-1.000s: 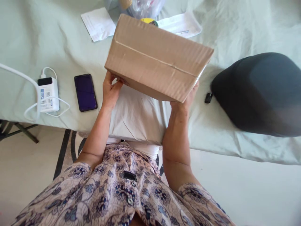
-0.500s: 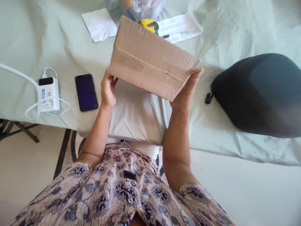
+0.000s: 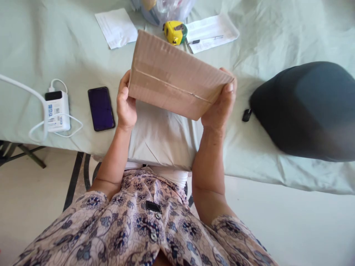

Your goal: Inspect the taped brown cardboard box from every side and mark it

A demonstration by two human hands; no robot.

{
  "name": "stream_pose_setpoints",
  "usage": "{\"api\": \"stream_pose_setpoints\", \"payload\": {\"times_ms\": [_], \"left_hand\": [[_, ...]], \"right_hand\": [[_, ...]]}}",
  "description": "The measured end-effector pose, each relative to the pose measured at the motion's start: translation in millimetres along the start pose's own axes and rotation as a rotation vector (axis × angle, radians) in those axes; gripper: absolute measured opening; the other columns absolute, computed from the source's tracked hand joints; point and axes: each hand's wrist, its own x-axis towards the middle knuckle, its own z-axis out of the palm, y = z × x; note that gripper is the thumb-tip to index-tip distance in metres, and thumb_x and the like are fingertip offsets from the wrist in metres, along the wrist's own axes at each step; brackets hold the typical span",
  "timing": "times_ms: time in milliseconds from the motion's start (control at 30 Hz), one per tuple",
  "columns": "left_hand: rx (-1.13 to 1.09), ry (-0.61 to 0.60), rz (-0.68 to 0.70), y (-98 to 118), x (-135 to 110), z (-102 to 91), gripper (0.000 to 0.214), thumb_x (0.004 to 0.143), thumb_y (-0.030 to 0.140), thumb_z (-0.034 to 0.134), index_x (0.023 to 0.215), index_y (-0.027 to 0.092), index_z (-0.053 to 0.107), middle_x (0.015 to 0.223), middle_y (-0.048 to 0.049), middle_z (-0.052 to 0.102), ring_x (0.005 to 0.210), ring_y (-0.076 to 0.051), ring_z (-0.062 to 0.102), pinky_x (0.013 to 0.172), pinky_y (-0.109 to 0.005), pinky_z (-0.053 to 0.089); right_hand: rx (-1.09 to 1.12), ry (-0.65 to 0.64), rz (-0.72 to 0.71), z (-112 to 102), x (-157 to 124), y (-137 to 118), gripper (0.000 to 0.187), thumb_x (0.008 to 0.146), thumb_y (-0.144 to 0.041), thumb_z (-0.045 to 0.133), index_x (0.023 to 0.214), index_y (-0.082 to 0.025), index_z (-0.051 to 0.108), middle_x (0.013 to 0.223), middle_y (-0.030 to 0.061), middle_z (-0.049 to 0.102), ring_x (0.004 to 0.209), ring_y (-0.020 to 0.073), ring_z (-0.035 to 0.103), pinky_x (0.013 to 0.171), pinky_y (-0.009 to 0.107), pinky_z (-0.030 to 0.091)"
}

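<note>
Between my hands is a brown cardboard box (image 3: 177, 75), lifted above the cloth and tilted down to the right. A straight seam between closed flaps runs along the face turned toward me. My left hand (image 3: 126, 103) grips the box's left end, thumb at the near edge. Around the right end, my right hand (image 3: 220, 105) is closed, with its thumb on the corner. The box hides some of the fingers of both hands. Beyond the box lies a yellow and green tape measure (image 3: 174, 32).
A phone (image 3: 101, 109) and a white power bank with cable (image 3: 58, 111) lie left. White paper (image 3: 116, 29), a plastic bag (image 3: 168, 11) and a pen (image 3: 206, 39) on a white sheet (image 3: 224, 29) are behind. A large black bag (image 3: 305, 111) stands right on the green cloth (image 3: 249, 162).
The box's far edge has come down toward me, uncovering more of the tape measure. My right thumb has bent over the box's corner, and my left hand has shifted slightly up its end.
</note>
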Motion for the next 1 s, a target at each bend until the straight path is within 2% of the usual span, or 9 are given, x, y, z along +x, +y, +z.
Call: {"api": "stream_pose_setpoints", "payload": {"times_ms": [167, 267, 333, 433, 500, 667, 733, 867, 1000], "left_hand": [[0.025, -0.049, 0.03, -2, 3, -5.3, 0.052, 0.083, 0.066, 0.056, 0.12, 0.031, 0.066, 0.137, -0.0028, 0.066, 0.14, -0.03, 0.053, 0.115, -0.044, 0.048], [0.088, -0.037, 0.051, -5, 3, -4.9, 0.049, 0.086, 0.065, 0.057, 0.114, 0.026, 0.065, 0.127, -0.0074, 0.068, 0.133, -0.03, 0.057, 0.114, -0.046, 0.047], [0.135, -0.008, 0.067, -6, 1, -2.9, 0.048, 0.088, 0.067, 0.056, 0.107, 0.023, 0.064, 0.119, -0.009, 0.068, 0.127, -0.029, 0.06, 0.111, -0.046, 0.048], [0.234, 0.058, 0.105, -5, -3, 0.7, 0.052, 0.087, 0.075, 0.057, 0.099, 0.025, 0.06, 0.107, -0.0075, 0.067, 0.114, -0.027, 0.065, 0.106, -0.044, 0.05], [0.306, 0.071, 0.106, -5, -5, 2.0, 0.056, 0.083, 0.079, 0.061, 0.106, 0.028, 0.057, 0.105, -0.0061, 0.065, 0.109, -0.026, 0.066, 0.105, -0.043, 0.051], [0.457, 0.044, 0.098, -15, -9, -1.0, 0.085, 0.068, 0.074, 0.081, 0.13, 0.028, 0.045, 0.129, -0.0095, 0.059, 0.133, -0.031, 0.056, 0.115, -0.048, 0.044], [0.486, 0.048, 0.106, -21, -9, -2.0, 0.09, 0.065, 0.071, 0.085, 0.132, 0.028, 0.043, 0.134, -0.0104, 0.056, 0.139, -0.032, 0.051, 0.119, -0.049, 0.041], [0.556, 0.103, 0.109, -26, -12, 1.2, 0.096, 0.061, 0.068, 0.089, 0.133, 0.027, 0.039, 0.134, -0.0122, 0.054, 0.139, -0.034, 0.051, 0.119, -0.051, 0.04], [0.574, 0.125, 0.136, -25, -14, 5.1, 0.088, 0.069, 0.069, 0.084, 0.13, 0.026, 0.038, 0.132, -0.0112, 0.054, 0.135, -0.032, 0.053, 0.118, -0.051, 0.041]], "right_hand": [[0.055, 0.078, -0.108, 7, -1, -11, 0.048, 0.087, -0.068, 0.055, 0.119, -0.033, 0.061, 0.131, 0.0056, 0.063, 0.136, 0.0315, 0.057, 0.114, 0.06, 0.047], [0.12, 0.095, -0.237, 6, -2, -11, 0.036, 0.088, -0.049, 0.056, 0.119, -0.03, 0.061, 0.129, 0.0038, 0.064, 0.133, 0.0287, 0.06, 0.122, 0.058, 0.038], [0.077, 0.14, -0.285, 7, -4, -12, 0.03, 0.088, -0.043, 0.056, 0.115, -0.029, 0.061, 0.13, 0.003, 0.064, 0.133, 0.026, 0.06, 0.125, 0.055, 0.034], [-0.064, 0.199, -0.289, 15, -12, -19, 0.021, 0.09, -0.046, 0.06, 0.103, -0.029, 0.058, 0.127, 0.0056, 0.064, 0.131, 0.0246, 0.059, 0.122, 0.051, 0.039], [-0.181, 0.185, -0.275, 22, -18, -24, 0.028, 0.089, -0.052, 0.065, 0.099, -0.028, 0.056, 0.124, 0.0082, 0.06, 0.128, 0.0266, 0.058, 0.117, 0.055, 0.043], [-0.419, 0.09, -0.192, 36, -27, -22, 0.04, 0.081, -0.056, 0.077, 0.096, -0.025, 0.057, 0.126, 0.0077, 0.054, 0.136, 0.0321, 0.05, 0.116, 0.068, 0.041], [-0.452, 0.09, -0.18, 38, -29, -17, 0.043, 0.079, -0.057, 0.079, 0.098, -0.025, 0.057, 0.128, 0.0085, 0.054, 0.139, 0.0334, 0.048, 0.117, 0.071, 0.039], [-0.47, 0.097, -0.195, 40, -32, -13, 0.05, 0.081, -0.067, 0.073, 0.099, -0.024, 0.056, 0.131, 0.0103, 0.053, 0.14, 0.0337, 0.047, 0.117, 0.073, 0.036], [-0.48, 0.052, -0.251, 40, -33, -15, 0.049, 0.085, -0.07, 0.066, 0.101, -0.025, 0.056, 0.129, 0.0098, 0.052, 0.137, 0.0304, 0.048, 0.117, 0.068, 0.038]]}}
